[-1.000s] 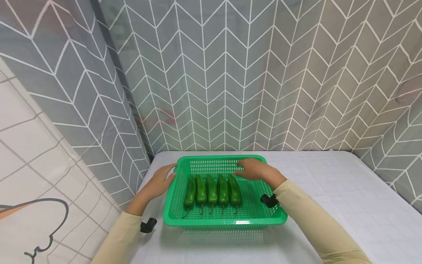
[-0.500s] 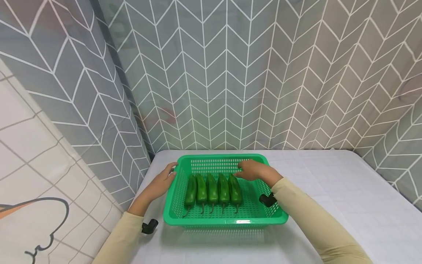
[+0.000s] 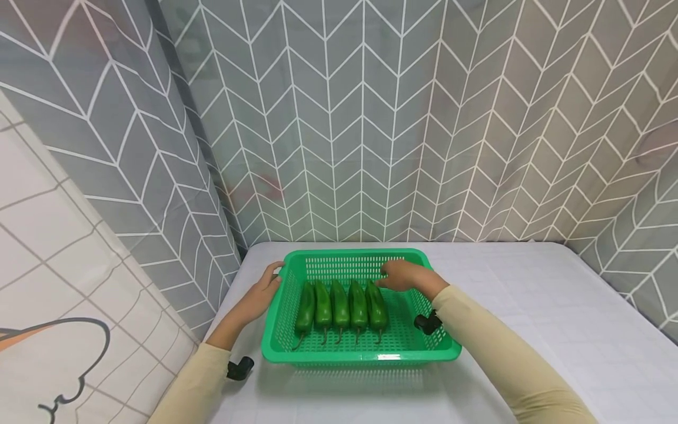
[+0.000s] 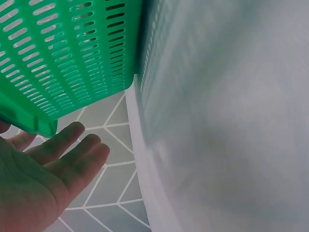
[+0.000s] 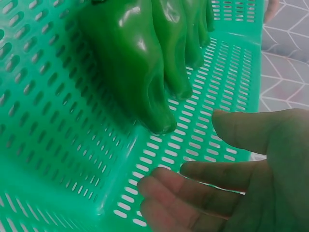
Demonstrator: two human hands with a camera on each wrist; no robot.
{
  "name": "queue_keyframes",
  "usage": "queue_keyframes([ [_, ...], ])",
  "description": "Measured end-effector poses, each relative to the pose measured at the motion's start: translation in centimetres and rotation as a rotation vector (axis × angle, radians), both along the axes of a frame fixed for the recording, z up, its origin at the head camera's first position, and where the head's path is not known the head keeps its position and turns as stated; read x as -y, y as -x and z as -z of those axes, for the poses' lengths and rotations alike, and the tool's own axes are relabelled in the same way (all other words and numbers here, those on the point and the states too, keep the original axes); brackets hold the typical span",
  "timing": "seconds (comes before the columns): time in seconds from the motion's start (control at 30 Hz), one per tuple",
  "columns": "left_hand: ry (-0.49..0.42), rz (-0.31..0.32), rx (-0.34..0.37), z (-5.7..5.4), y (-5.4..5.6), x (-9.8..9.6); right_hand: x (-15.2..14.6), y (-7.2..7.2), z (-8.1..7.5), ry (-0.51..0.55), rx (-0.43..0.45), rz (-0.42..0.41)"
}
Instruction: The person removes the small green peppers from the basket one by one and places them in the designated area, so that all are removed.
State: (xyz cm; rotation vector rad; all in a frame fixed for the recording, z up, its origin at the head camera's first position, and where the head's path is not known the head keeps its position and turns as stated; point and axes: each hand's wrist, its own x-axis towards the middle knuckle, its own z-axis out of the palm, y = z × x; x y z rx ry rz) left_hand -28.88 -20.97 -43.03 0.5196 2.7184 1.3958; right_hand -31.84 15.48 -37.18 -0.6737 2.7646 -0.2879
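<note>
Several green chili peppers (image 3: 341,306) lie side by side in a green perforated basket (image 3: 362,355), stems toward the front. My left hand (image 3: 259,297) is at the basket's left rim with relaxed fingers; in the left wrist view its fingers (image 4: 77,169) reach out just beneath the rim. Over the back right of the basket is my right hand (image 3: 404,275), by the tip of the rightmost pepper (image 3: 376,306). In the right wrist view the right hand (image 5: 251,179) has thumb and fingers apart, a small gap from the pepper tips, and holds nothing.
The basket stands on a table with a white cloth (image 3: 508,294). A patterned grey curtain (image 3: 360,118) hangs behind the table, and a white tiled surface (image 3: 63,247) rises at the left. Small black devices (image 3: 428,323) sit at both wrists.
My right hand has dipped slightly and drawn a little left, its fingers bent more downward by the rightmost pepper. The left hand has shifted slightly at the rim. Peppers and basket stay put.
</note>
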Motion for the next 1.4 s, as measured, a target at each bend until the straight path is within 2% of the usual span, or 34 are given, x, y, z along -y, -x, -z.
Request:
queue_keyframes([
  [0.13,-0.06,0.017,0.008,-0.2,0.0,0.0,0.4,0.2,-0.1,0.022,-0.013,-0.003],
  [0.27,-0.124,0.048,0.03,0.1,0.1,0.1,0.7,0.3,0.2,0.084,0.052,0.029],
  [0.4,-0.154,0.036,0.064,0.4,0.2,0.2,0.9,0.4,0.6,0.126,0.123,0.068],
  [0.77,-0.158,0.02,0.09,-0.1,-0.2,0.0,1.1,0.6,1.0,0.174,0.178,0.126],
  [0.9,-0.174,0.023,0.104,-0.1,-0.3,-0.1,1.3,0.6,1.3,0.192,0.218,0.15],
  [1.1,-0.19,0.021,0.115,0.0,-0.3,-0.1,1.3,0.6,1.8,0.21,0.227,0.181],
  [1.4,-0.191,0.019,0.115,-0.2,-0.4,-0.1,1.5,0.4,2.5,0.306,0.283,0.232],
])
